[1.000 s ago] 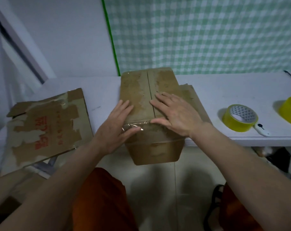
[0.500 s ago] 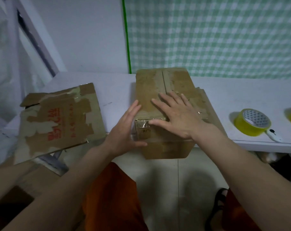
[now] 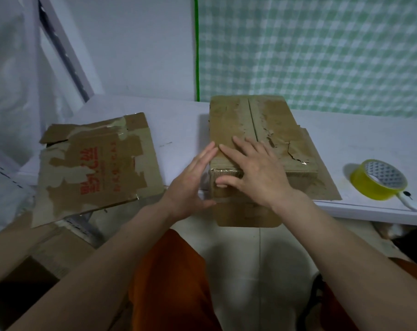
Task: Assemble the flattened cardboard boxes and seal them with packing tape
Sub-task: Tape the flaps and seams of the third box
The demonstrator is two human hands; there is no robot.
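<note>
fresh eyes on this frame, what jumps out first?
Dead centre, a worn brown cardboard box overhangs the white table's near edge, the right hand flat on top, the left hand against its left side. A flattened, torn cardboard sheet with red print lies left; a yellow packing tape roll sits right.

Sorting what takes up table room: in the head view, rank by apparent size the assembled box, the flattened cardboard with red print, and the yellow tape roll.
1-2. Assembled box and flattened cardboard: they look alike, so no ranking.
3. Yellow tape roll, clearly smallest.
</note>
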